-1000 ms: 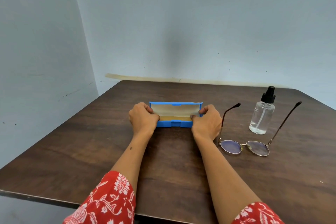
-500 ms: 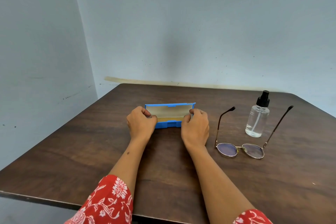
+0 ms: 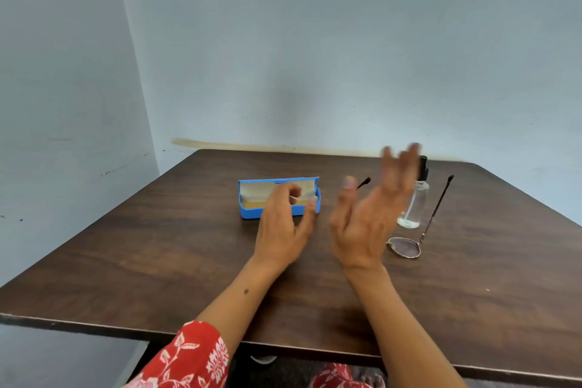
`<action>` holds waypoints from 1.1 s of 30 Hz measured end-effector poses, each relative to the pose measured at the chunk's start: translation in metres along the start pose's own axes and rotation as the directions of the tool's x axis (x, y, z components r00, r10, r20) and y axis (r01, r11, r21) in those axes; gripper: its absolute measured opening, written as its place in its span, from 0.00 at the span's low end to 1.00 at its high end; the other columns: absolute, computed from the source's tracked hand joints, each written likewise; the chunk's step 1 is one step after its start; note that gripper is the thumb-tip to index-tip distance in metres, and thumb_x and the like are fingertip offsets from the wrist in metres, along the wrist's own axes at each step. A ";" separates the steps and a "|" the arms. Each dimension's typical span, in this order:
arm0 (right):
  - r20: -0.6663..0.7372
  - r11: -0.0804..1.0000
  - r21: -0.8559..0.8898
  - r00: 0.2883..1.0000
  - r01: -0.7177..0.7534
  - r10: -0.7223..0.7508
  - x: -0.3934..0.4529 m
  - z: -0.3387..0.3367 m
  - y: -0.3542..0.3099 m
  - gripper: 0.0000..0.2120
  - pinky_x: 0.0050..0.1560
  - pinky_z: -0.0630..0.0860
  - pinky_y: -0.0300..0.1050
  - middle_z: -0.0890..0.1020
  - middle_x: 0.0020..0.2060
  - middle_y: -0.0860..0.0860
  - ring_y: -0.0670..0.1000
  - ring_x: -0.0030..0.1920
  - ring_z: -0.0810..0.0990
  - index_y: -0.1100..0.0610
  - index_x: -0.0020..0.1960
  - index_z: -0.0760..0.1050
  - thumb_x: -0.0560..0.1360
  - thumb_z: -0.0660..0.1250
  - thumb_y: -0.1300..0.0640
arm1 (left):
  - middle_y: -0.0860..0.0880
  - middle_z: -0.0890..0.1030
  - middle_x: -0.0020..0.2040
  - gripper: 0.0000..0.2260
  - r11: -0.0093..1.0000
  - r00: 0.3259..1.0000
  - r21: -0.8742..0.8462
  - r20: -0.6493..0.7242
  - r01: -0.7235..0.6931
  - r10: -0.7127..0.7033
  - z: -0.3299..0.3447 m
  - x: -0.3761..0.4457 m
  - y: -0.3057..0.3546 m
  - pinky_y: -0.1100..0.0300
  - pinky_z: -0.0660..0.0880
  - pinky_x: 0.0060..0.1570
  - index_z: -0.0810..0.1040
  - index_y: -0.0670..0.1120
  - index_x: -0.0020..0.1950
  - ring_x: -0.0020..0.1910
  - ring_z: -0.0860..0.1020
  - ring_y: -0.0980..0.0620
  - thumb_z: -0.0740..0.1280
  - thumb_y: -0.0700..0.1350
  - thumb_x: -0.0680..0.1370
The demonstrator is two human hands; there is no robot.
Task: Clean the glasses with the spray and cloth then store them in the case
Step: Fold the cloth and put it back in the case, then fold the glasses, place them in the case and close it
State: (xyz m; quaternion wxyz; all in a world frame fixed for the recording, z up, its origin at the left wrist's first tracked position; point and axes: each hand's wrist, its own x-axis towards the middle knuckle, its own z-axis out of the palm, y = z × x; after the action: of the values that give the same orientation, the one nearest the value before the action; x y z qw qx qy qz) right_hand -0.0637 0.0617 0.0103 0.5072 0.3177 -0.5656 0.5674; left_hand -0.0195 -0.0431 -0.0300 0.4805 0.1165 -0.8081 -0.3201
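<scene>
Currently, step in hand: the cloth is judged to be what is being fetched from the opened case; no cleaning has begun.
Left hand (image 3: 280,227): fingers are curled into the open case, thumb spread against its right end; a small pale thing seems to be pinched at the fingertips (possibly the cloth, too small to be sure), so whether anything is held cannot be told.
Right hand (image 3: 365,224): raised off the table, palm turned inward, fingers spread wide and blurred; nothing is held.
Case (image 3: 252,211): blue, lid stood open, tan lining shown; it lies directly under the left fingers and well left of the right hand.
Glasses (image 3: 404,247): lying just right of the right hand, arms unfolded and pointing away; one lens is hidden behind that hand.
Spray bottle (image 3: 414,205): upright beyond the right fingertips, between the two arms of the glasses, clear liquid seen inside.
Table (image 3: 157,255): dark wood, everything is borne on it.
Next move: the cloth should be drawn clear of the case, then bottle or glasses taken by the free right hand (the thin arms call for a gentle pinch).
</scene>
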 end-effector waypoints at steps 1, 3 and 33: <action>-0.078 0.998 -0.028 0.995 -0.064 0.062 0.004 -0.010 0.006 0.25 0.71 0.56 0.48 0.57 0.70 0.66 0.58 0.73 0.56 0.67 0.70 0.59 0.75 0.58 0.60 | 0.50 0.78 0.50 0.17 1.000 0.999 0.003 0.050 0.012 -0.012 0.005 -0.003 0.003 0.58 0.75 0.48 0.73 0.45 0.54 0.47 0.77 0.53 0.65 0.56 0.74; -0.215 0.972 -0.070 0.955 -0.225 0.206 0.013 -0.027 0.022 0.25 0.71 0.55 0.43 0.59 0.70 0.67 0.60 0.72 0.58 0.70 0.70 0.59 0.74 0.58 0.64 | 0.51 0.79 0.50 0.17 0.998 0.991 0.005 0.118 0.058 -0.058 0.013 -0.007 0.007 0.58 0.76 0.50 0.74 0.46 0.54 0.48 0.77 0.55 0.71 0.53 0.71; 0.520 0.482 -0.310 0.278 -0.820 0.808 0.025 -0.095 0.121 0.14 0.46 0.79 0.46 0.83 0.39 0.57 0.52 0.41 0.82 0.57 0.44 0.81 0.74 0.62 0.73 | 0.44 0.73 0.53 0.16 0.894 0.866 0.376 0.499 -0.244 0.027 0.051 -0.014 0.034 0.52 0.75 0.49 0.74 0.43 0.66 0.50 0.75 0.45 0.59 0.36 0.79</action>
State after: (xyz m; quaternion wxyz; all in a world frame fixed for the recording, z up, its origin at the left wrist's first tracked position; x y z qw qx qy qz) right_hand -0.1637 0.1770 -0.0199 -0.0672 0.1521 -0.7703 0.6157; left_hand -0.0514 0.0111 -0.0354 0.2488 0.0770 -0.9582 -0.1185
